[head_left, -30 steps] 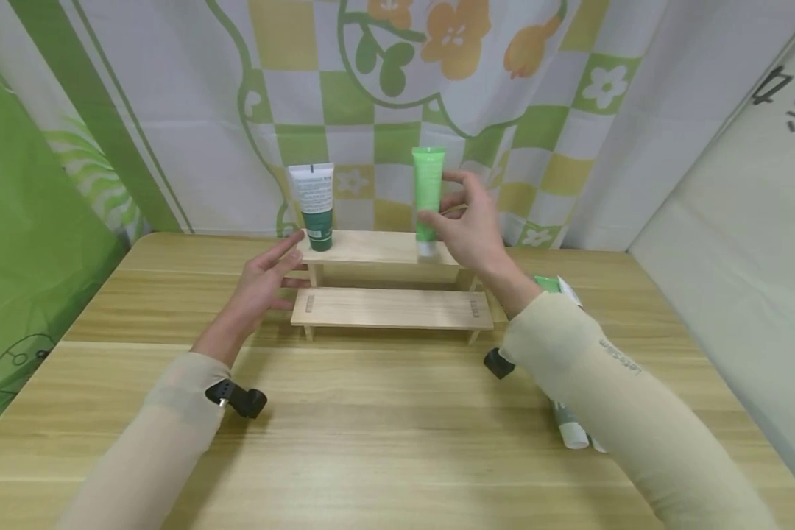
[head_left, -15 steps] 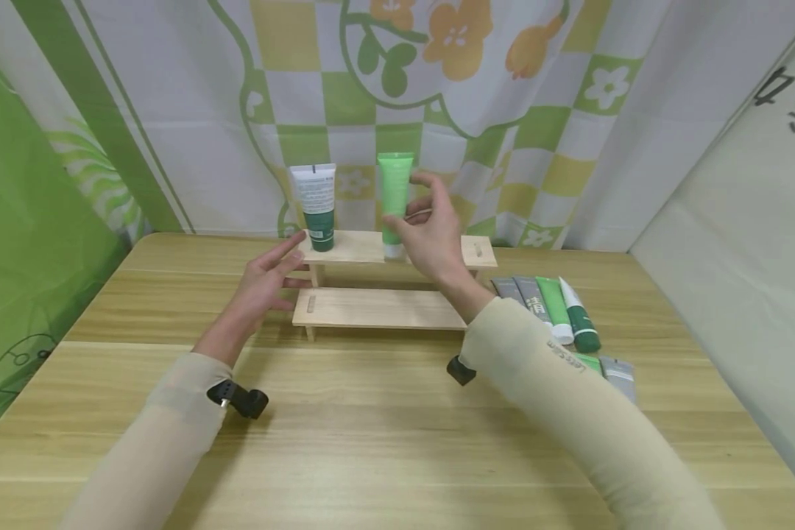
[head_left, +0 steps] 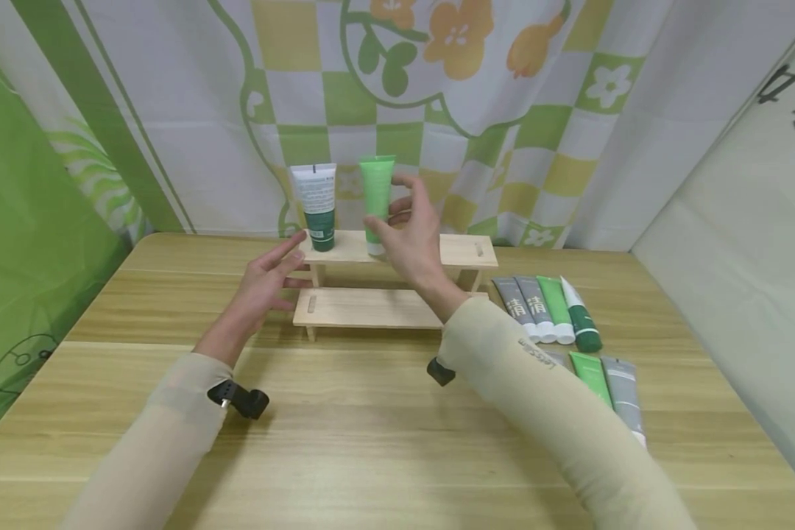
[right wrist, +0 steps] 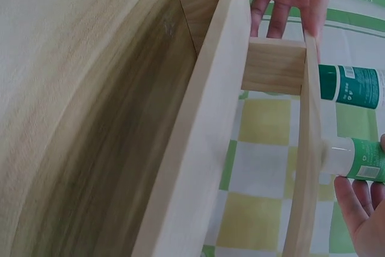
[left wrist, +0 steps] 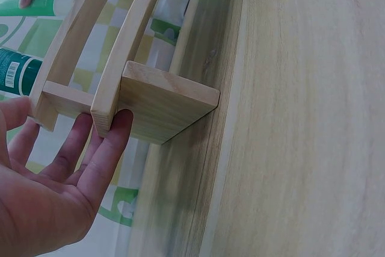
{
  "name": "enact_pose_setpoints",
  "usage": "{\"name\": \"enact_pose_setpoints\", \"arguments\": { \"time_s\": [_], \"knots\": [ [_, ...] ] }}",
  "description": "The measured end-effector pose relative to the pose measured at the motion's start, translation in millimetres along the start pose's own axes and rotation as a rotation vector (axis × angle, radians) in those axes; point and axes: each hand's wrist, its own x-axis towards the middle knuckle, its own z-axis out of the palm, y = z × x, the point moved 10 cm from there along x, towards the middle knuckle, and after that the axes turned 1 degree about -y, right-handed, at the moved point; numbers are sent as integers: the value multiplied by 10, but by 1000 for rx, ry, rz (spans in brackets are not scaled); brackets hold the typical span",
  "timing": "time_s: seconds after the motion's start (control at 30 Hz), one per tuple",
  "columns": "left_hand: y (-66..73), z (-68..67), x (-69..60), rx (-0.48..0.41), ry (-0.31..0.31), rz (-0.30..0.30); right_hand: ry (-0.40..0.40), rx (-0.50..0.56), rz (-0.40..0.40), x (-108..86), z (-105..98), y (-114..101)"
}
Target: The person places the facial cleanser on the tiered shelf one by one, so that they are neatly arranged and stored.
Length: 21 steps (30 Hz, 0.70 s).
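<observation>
A two-step wooden stand point(head_left: 384, 308) is on the table. On its upper step, at the left end, a white and dark green tube point(head_left: 316, 202) stands upright on its cap. Just right of it, my right hand point(head_left: 414, 234) pinches a light green tube point(head_left: 377, 195) upright, its white cap at the upper step; a small gap separates the two tubes. My left hand point(head_left: 262, 282) rests with spread fingers against the stand's left end; in the left wrist view its fingertips point(left wrist: 122, 120) touch the wood.
Several grey, green and white tubes point(head_left: 553, 300) lie on the table point(head_left: 371, 442) right of the stand, some partly behind my right sleeve. A patterned curtain point(head_left: 397, 110) hangs behind the stand, and a white panel point(head_left: 755, 221) stands on the right.
My right hand has moved left along the upper step with the light green tube, closer to the dark green one. More of the lying tubes show. My left hand has stayed in place.
</observation>
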Motion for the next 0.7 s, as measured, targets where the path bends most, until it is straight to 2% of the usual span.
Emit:
{"name": "enact_pose_setpoints", "arguments": {
  "time_s": [0.3,0.7],
  "knots": [
    [-13,-3,10,-5,1,-1,9,-11,16,-8,110,-11],
    [-17,-1,18,-13,1,-1,15,-42,-11,-5,170,-25]
  ]
}}
